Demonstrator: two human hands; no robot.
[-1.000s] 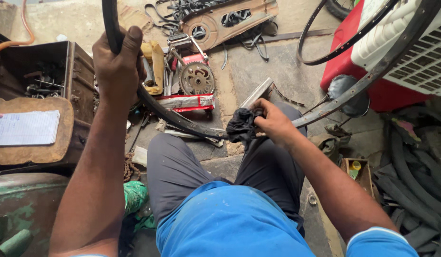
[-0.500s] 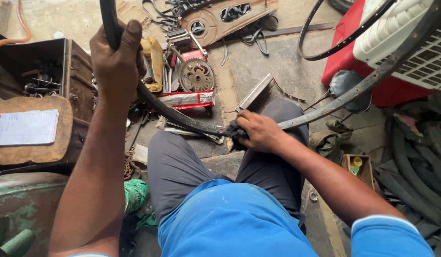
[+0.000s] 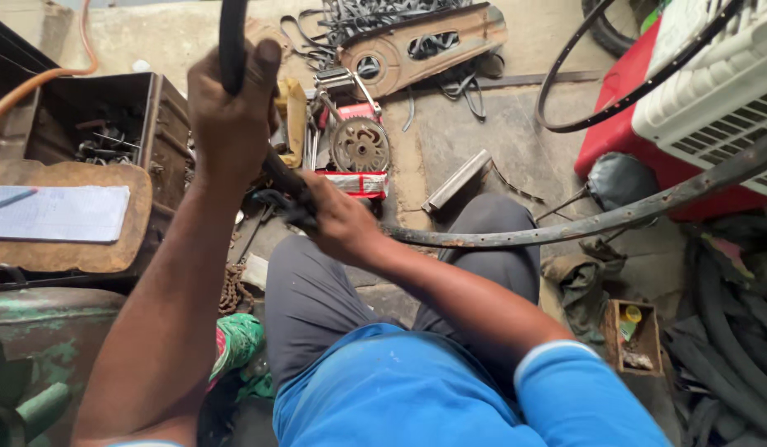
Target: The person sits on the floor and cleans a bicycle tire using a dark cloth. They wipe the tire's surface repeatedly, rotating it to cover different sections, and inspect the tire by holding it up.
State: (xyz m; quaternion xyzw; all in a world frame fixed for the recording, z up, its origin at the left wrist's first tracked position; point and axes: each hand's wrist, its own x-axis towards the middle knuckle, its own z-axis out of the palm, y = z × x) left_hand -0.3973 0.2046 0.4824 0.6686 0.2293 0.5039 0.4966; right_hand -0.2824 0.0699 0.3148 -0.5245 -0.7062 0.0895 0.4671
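**Two hands on one rim, and the right one is closing the gap**

Two hands are working the same rusty rim [image 3: 566, 232], and the gap between them is shrinking fast. A second ago the right hand [image 3: 338, 219] was well out along the curve, over the right knee, pressing a dark rag against the metal. Half a second ago it was already sliding left. Now it is sitting close below the left hand [image 3: 230, 124], fingers curled down over the rim; the rag [image 3: 276, 203] is only peeking out dark at the knuckles, so I cannot tell how much of it is in the grip.

The left hand is staying put, high up, fist closed tight round the rim's upper arc, thumb on top, holding it steady.

The rim itself is arching across the lap, from the raised fist down past the knees and away right toward the red machine [image 3: 615, 141].

That sweep is looking like a wiping stroke covering the lower stretch of metal; the part beyond the right knee is now lying bare behind the hand. Beyond, a sprocket [image 3: 360, 145] and a toolbox [image 3: 164, 124] are lying on the floor untouched.
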